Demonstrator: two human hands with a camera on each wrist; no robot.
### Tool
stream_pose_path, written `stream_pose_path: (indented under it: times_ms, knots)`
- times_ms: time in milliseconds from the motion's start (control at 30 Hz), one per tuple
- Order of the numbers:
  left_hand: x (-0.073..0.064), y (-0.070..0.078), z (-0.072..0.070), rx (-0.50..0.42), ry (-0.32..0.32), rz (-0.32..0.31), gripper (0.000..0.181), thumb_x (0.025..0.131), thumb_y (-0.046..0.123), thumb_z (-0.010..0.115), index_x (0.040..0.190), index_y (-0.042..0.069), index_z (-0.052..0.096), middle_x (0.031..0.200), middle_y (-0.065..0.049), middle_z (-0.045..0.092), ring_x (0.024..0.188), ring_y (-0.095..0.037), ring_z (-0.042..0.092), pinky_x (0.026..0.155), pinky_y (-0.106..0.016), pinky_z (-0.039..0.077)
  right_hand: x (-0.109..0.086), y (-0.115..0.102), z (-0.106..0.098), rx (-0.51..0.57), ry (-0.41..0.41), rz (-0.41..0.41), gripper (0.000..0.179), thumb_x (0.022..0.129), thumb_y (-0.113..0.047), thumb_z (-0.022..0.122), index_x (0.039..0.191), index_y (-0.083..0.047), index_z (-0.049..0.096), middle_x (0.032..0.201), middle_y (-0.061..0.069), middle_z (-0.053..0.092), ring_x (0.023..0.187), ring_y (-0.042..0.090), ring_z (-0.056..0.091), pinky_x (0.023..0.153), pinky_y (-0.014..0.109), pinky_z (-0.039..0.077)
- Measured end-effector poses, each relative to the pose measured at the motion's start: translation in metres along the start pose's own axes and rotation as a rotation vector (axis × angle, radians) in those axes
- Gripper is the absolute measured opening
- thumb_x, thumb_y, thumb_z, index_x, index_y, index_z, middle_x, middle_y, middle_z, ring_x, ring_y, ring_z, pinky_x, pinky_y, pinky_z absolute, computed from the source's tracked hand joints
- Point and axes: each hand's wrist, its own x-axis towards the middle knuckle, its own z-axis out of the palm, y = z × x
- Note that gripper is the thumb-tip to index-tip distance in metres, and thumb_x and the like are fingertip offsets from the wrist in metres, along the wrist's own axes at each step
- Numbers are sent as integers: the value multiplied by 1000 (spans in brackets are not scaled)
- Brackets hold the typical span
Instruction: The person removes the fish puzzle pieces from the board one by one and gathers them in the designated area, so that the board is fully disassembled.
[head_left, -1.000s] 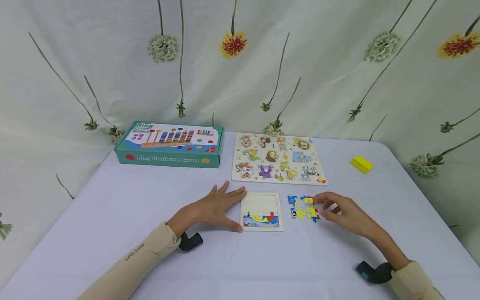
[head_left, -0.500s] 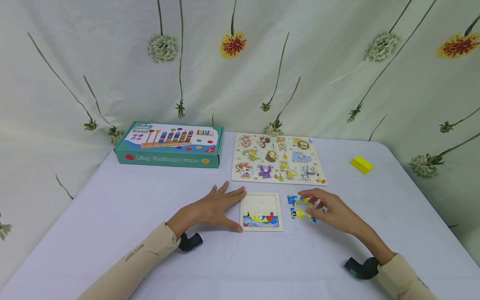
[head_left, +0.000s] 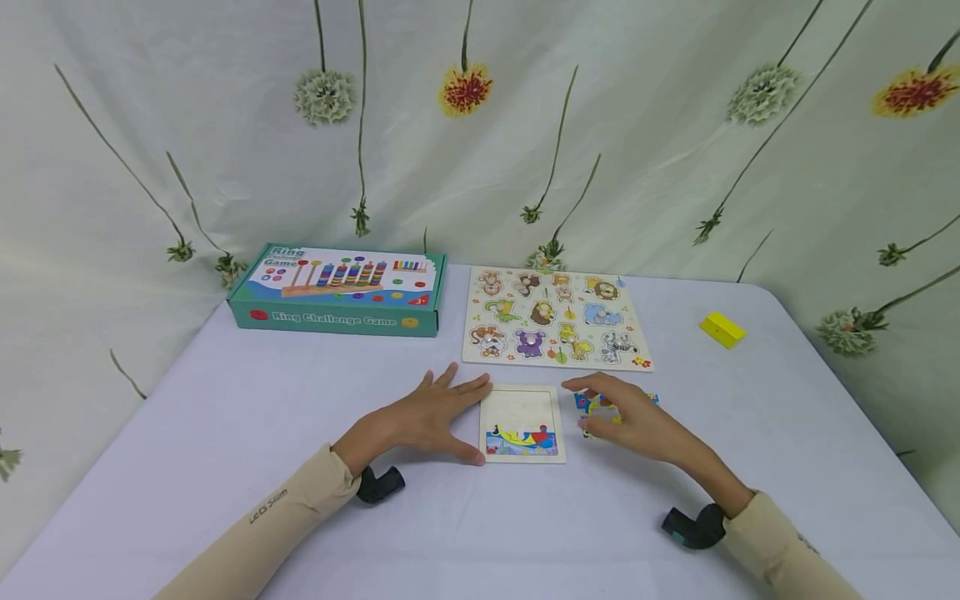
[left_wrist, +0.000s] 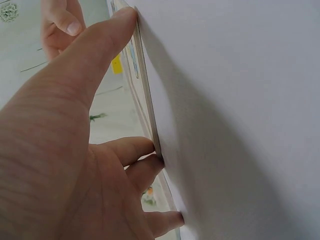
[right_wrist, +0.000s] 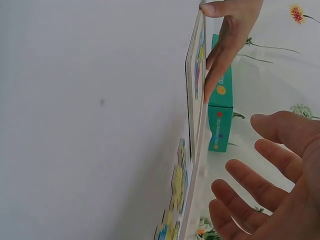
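Note:
A square wooden puzzle tray [head_left: 522,408] lies on the table, its lower strip filled with blue, yellow and red pieces. Spread along the tray's left side, my left hand [head_left: 427,421] touches its edge with thumb and fingers. Over the loose jigsaw pieces [head_left: 583,402] to the right of the tray hovers my right hand [head_left: 630,417], partly hiding them. Seen from the right wrist, its fingers [right_wrist: 255,182] are loosely bent and hold nothing. The pieces [right_wrist: 177,187] lie flat below it, beside the tray [right_wrist: 195,85].
Behind the tray lies an animal peg puzzle board [head_left: 555,318]. A green Ring Challenge Game box [head_left: 337,292] sits at the back left. Toward the back right is a yellow block [head_left: 723,330]. A flower-patterned cloth [head_left: 645,125] hangs behind the table.
My right hand has moved left across the loose pieces toward the tray, uncovering some on their right side. My left hand and the tray have stayed put.

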Motion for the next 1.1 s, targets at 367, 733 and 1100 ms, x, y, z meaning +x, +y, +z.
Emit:
stream_pose_path:
  times_ms: [367,733,1100]
  knots:
    - [0,0,0,6,-2,-6,102,72,64,71,153,22,25,160,9,15,146,-36,-6,115,-59,-3,21,-14,18,33,-68,-75,50,86,-14,71,133,-16,54,133,3,56,113,26,55,93,47,48]
    - [1,1,-1,16,-6,-14,103,72,65,71,153,22,24,160,10,14,147,-35,-5,115,-58,-2,36,-21,27,63,-177,-98,48,89,-19,69,133,-11,54,133,5,56,113,25,55,96,47,45]
    - [-1,0,-3,6,-10,6,103,73,65,70,153,21,24,160,8,14,146,-36,-5,115,-59,-2,44,-28,33,17,-238,-89,43,88,-18,68,130,-12,57,127,2,60,107,19,55,91,38,47]
